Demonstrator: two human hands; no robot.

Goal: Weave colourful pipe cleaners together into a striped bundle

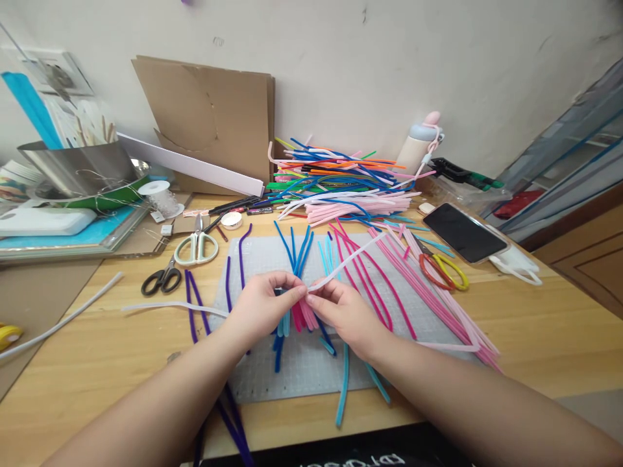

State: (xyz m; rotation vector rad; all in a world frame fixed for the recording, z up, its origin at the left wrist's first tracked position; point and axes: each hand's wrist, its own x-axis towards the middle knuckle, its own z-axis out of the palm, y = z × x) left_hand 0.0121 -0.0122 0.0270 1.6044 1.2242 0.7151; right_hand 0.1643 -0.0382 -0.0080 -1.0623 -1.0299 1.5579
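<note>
A white pipe cleaner (pixel 348 261) runs up and to the right from between my hands, pinched at its lower end. My left hand (pixel 267 301) and my right hand (pixel 343 314) nearly meet over the grey cutting mat (pixel 272 383), thumbs and forefingers closed on it. Just below the fingertips hang short folded pink pipe cleaners (pixel 304 316) and light blue ones (pixel 285 324); how they are held is hidden. Dark blue pipe cleaners (pixel 294 256) fan out behind the hands. Longer magenta (pixel 367 279) and pink strands (pixel 413 275) lie to the right.
Behind the mat is a pile of coloured pipe cleaners (pixel 341 181). White-handled scissors (pixel 196 248) and black-handled scissors (pixel 162 280) lie left; red-yellow scissors (pixel 444 269) and a phone (pixel 464 232) lie right. Purple pipe cleaners (pixel 233 421) cross the front edge. A bottle (pixel 417 149) stands at the back.
</note>
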